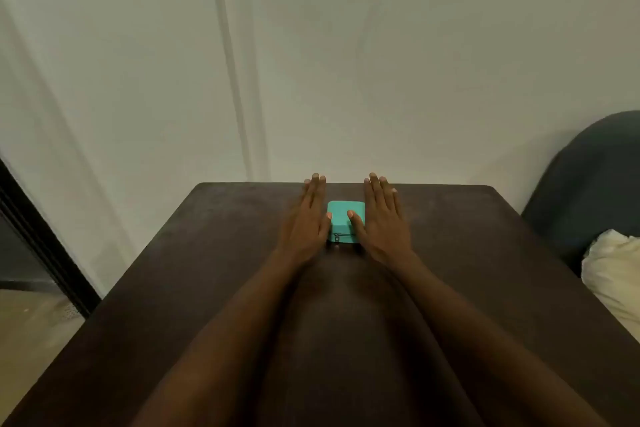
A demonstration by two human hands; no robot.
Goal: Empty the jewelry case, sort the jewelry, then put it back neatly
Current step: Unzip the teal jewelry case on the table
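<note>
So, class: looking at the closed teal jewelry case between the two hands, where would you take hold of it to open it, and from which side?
Steady the teal jewelry case by its left and right walls, where the left hand and right hand already flank it with straight fingers. It lies flat on the table, so then probably pinch the zip pull on its near wall, coming from the person's side.

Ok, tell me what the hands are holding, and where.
Nothing gripped. Left hand and right hand lie flat beside the closed teal jewelry case, thumbs touching its lid.

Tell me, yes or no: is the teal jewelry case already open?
No, the teal jewelry case sits closed on the table, its zipper pull at the near side, between both open hands.
</note>
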